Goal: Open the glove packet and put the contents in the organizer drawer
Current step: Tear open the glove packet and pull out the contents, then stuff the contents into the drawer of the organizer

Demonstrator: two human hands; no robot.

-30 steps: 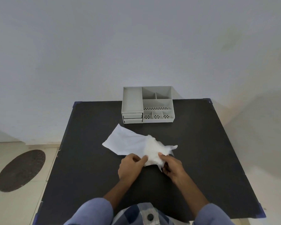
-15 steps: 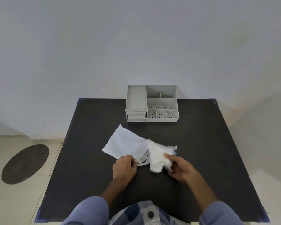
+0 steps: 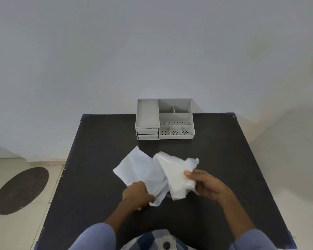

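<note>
A flat white glove packet lies on the black table, and my left hand pinches its near corner. My right hand grips a wad of thin translucent plastic gloves, held just right of the packet and partly overlapping its edge. The grey organizer stands at the table's far edge against the wall. Its two small drawers sit stacked at its front left, both shut.
The organizer has several open compartments on top, some with perforated floors. A dark oval mat lies on the tiled floor to the left. The white wall rises right behind the table.
My right hand has drawn the gloves out of the packet and moved them right and up. My left hand keeps the packet's corner pinned near the table.
</note>
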